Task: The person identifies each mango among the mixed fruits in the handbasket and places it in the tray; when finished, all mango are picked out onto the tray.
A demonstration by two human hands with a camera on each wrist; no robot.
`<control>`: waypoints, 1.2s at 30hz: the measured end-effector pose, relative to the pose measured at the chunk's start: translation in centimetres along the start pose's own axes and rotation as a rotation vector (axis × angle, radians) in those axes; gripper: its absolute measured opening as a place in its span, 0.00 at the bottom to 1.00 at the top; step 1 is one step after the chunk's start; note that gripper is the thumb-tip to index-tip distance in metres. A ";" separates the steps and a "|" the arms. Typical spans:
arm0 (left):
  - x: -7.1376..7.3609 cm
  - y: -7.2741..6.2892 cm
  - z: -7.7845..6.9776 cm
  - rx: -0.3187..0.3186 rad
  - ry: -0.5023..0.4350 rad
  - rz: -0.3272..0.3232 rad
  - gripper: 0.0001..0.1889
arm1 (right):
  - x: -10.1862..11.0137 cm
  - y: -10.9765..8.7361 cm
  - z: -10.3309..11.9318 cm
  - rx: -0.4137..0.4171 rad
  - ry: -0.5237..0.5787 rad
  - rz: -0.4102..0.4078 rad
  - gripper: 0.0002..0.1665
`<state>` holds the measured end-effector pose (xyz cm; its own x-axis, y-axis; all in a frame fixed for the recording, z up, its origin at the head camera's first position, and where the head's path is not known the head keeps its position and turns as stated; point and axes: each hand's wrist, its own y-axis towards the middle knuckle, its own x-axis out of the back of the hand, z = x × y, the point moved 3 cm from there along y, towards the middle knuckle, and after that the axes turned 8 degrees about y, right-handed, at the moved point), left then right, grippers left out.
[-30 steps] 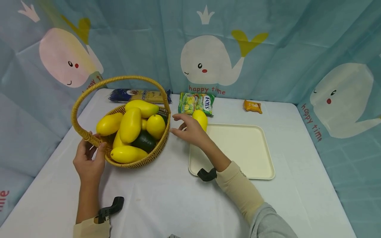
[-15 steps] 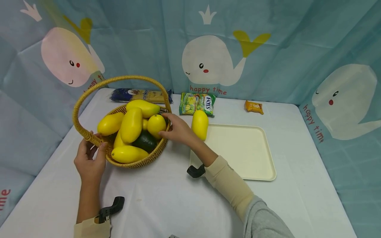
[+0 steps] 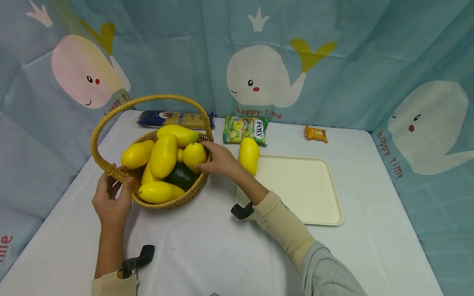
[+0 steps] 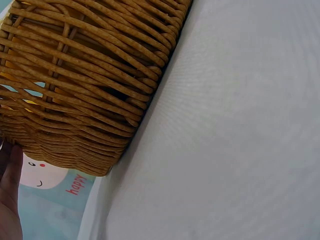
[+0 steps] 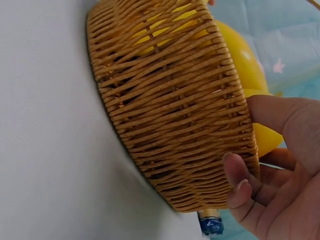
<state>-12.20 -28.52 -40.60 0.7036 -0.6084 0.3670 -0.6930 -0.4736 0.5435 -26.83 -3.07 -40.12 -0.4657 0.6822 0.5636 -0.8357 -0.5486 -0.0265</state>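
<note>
A wicker basket (image 3: 185, 200) with a tall arched handle (image 3: 148, 98) holds several yellow mangoes (image 3: 163, 155), a dark green avocado (image 3: 180, 176) and a lemon (image 3: 194, 154). My left hand (image 3: 112, 201) grips the basket's left side where the handle meets the rim; in the left wrist view only a bit of it shows. Over the right rim reaches my right hand (image 3: 221, 159), its thumb and index finger around the near side of the lemon. Its other fingertips (image 5: 239, 189) lie bent against the outer wicker wall.
Right of the basket lies a cream tray (image 3: 296, 189), with a yellow mango (image 3: 249, 156) at its upper left corner. Along the back are a pasta packet (image 3: 175, 119), a green candy bag (image 3: 245, 130) and a small orange packet (image 3: 316, 134). A whale-print curtain (image 3: 185, 53) hangs behind.
My right hand has moved left from beside the basket over its right rim to the lemon, and stays there over the last half second. My left hand keeps its grip.
</note>
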 end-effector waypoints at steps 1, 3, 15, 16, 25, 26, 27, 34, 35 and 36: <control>0.0 0.0 0.0 -0.002 -0.001 0.001 0.28 | 0.0 0.0 0.0 -0.001 -0.001 -0.003 0.46; 0.0 -0.1 0.0 -0.005 -0.003 0.001 0.28 | -0.1 -0.1 0.0 0.002 0.002 -0.011 0.46; 0.0 0.0 -0.1 0.011 0.009 0.002 0.28 | -0.1 -0.6 0.3 0.047 0.065 -0.066 0.45; 0.0 0.0 -0.1 0.011 0.010 0.002 0.28 | -0.1 -0.6 0.3 0.050 0.069 -0.071 0.45; -0.1 0.0 0.2 0.013 0.001 -0.002 0.28 | 0.2 -1.1 0.6 0.077 0.084 -0.119 0.44; -0.2 0.0 0.6 0.012 0.003 -0.002 0.29 | 0.2 -1.2 0.7 0.088 0.090 -0.125 0.44; -0.3 0.1 1.1 0.010 0.009 0.001 0.29 | 0.2 -1.3 0.7 0.102 0.099 -0.130 0.44; -0.5 0.3 3.9 0.009 0.011 0.018 0.30 | 0.4 -1.9 1.0 0.190 0.196 -0.170 0.43; -0.5 0.3 4.0 0.004 0.007 0.020 0.30 | 0.4 -2.0 1.0 0.200 0.209 -0.176 0.43; -0.5 0.3 4.0 0.000 0.003 0.021 0.30 | 0.4 -2.1 1.1 0.209 0.217 -0.183 0.42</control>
<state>-13.37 -30.96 -43.63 0.6891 -0.6162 0.3812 -0.7079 -0.4603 0.5357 -24.93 -2.17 -38.96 -0.3839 0.8528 0.3540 -0.8438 -0.4797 0.2406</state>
